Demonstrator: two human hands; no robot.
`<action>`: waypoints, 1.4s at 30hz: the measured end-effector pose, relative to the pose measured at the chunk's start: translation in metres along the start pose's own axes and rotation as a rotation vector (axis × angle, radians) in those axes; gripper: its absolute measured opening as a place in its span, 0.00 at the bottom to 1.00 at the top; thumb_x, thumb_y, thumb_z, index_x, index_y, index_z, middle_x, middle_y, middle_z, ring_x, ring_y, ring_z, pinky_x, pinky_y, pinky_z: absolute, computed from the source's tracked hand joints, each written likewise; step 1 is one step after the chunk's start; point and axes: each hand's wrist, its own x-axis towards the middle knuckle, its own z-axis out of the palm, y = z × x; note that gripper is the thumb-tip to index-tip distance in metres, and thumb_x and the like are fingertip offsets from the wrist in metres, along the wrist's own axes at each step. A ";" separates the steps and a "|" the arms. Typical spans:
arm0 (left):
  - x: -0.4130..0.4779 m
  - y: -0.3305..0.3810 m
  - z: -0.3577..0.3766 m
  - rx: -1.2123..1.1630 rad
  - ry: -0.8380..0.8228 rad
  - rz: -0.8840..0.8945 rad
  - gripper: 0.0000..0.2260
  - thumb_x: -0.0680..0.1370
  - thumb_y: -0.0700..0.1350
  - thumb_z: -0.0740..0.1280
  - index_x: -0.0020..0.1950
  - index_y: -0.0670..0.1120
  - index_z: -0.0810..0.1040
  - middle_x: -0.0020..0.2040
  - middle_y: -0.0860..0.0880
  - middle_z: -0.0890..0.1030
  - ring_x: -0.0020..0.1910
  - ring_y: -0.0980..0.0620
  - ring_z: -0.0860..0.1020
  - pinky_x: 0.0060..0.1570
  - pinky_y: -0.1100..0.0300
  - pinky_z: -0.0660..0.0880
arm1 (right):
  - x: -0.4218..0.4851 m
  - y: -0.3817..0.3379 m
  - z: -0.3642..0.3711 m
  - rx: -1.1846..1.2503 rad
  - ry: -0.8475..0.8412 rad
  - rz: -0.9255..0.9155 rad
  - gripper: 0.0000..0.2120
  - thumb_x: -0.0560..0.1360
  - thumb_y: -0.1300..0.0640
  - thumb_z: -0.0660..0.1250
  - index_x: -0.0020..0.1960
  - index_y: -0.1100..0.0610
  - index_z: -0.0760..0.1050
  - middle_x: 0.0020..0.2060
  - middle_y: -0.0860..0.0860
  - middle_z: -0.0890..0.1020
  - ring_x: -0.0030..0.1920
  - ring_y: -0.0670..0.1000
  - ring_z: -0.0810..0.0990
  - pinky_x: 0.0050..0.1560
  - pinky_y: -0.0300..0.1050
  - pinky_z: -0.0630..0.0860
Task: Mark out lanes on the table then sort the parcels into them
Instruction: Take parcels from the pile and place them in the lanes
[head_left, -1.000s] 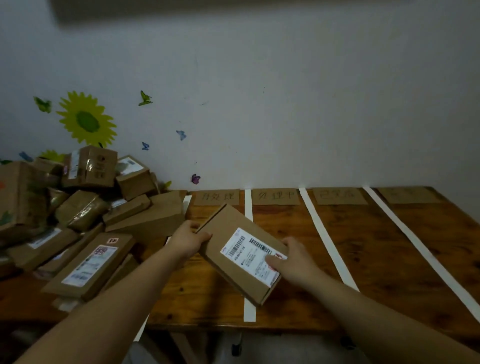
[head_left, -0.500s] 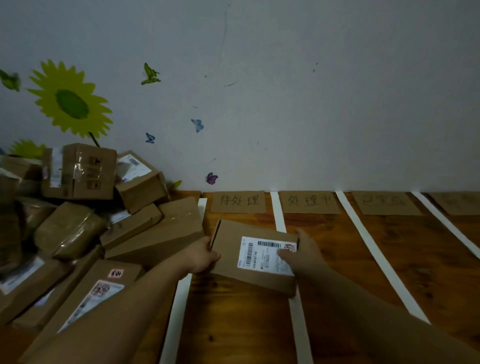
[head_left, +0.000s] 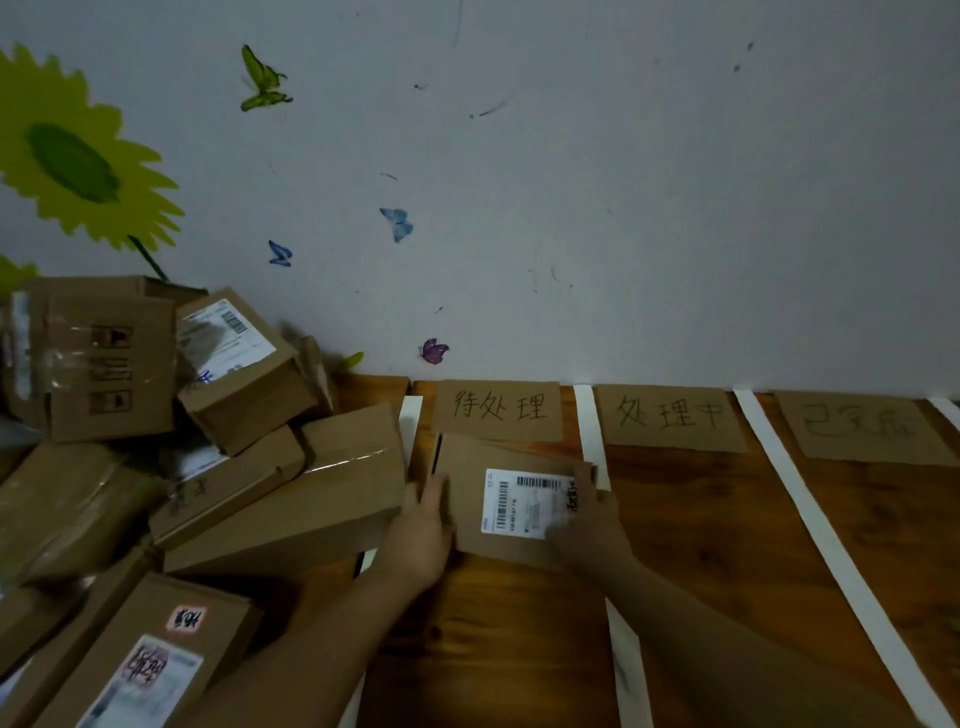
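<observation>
The parcel (head_left: 511, 501) lies flat, label up, in the first lane, just below the card (head_left: 496, 410). Its long axis runs across the lane, slightly askew, and its right end touches a tape strip (head_left: 589, 431). The left hand (head_left: 423, 525) has straight fingers against the left end. The right hand (head_left: 587, 519) rests on the right end, its grip unclear. Lanes appear marked. Judged from this, sorting has barely begun: the pile (head_left: 234, 467) remains.

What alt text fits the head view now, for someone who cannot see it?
A flat brown cardboard parcel with a white barcode label lies on the wooden table by the brown card reading 待处理, the person's left grip against its left edge and right grip on its label. White tape strips mark lanes; a pile of brown cardboard parcels sits left.
</observation>
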 end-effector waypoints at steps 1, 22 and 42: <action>0.004 0.000 0.005 0.021 -0.026 -0.002 0.28 0.79 0.42 0.61 0.76 0.52 0.52 0.75 0.45 0.56 0.66 0.47 0.70 0.61 0.56 0.71 | 0.007 0.001 0.002 -0.038 -0.009 -0.019 0.39 0.76 0.57 0.66 0.78 0.51 0.45 0.73 0.58 0.55 0.66 0.57 0.68 0.58 0.45 0.73; -0.027 -0.004 -0.111 0.082 0.306 -0.034 0.12 0.78 0.45 0.65 0.61 0.49 0.76 0.52 0.54 0.73 0.52 0.56 0.73 0.49 0.65 0.68 | 0.022 -0.116 0.033 -0.274 -0.218 -0.512 0.22 0.78 0.48 0.60 0.71 0.52 0.65 0.67 0.53 0.69 0.68 0.55 0.65 0.67 0.50 0.65; -0.032 -0.129 -0.291 -0.813 0.481 -0.236 0.22 0.81 0.58 0.54 0.74 0.56 0.62 0.69 0.49 0.71 0.65 0.46 0.72 0.54 0.57 0.70 | -0.035 -0.386 0.150 0.519 -0.350 -0.501 0.47 0.76 0.57 0.68 0.77 0.45 0.34 0.66 0.56 0.75 0.63 0.55 0.77 0.57 0.48 0.77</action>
